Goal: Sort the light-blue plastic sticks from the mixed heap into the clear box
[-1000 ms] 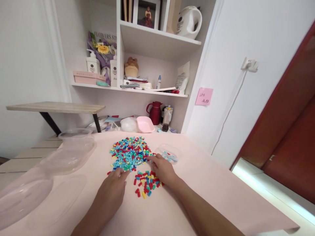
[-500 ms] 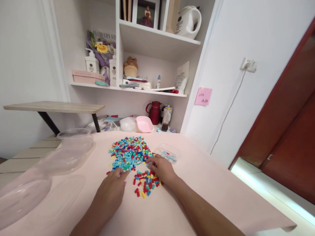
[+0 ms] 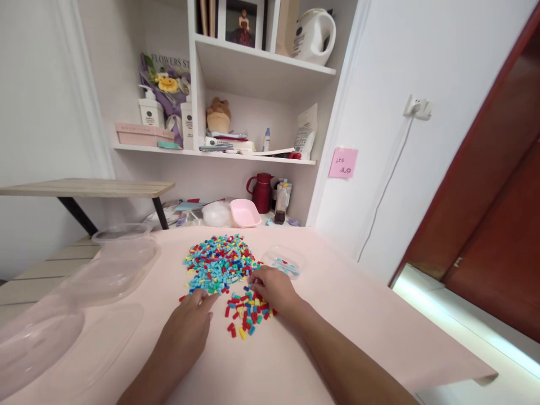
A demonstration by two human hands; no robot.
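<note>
Head view: your left hand (image 3: pixel 185 329) lies flat on the smooth pale pink bench (image 3: pixel 346 315), fingers spread loosely and holding nothing, their tips at the near edge of the big heap of beads (image 3: pixel 217 263). These beads are tiny, blocky plastic bits in light blue, red, yellow, green and dark blue, heaped at the bench's middle. Your right hand (image 3: pixel 274 288) rests on a smaller scatter of beads (image 3: pixel 247 312), mostly red and yellow, just in front of the heap; its fingers curl down among the pieces, and you cannot tell whether they pinch one. A small clear dish (image 3: pixel 283 261) with a few blue beads sits just beyond that hand. Clear plastic tubs (image 3: pixel 113 264) stand well to the left.
</note>
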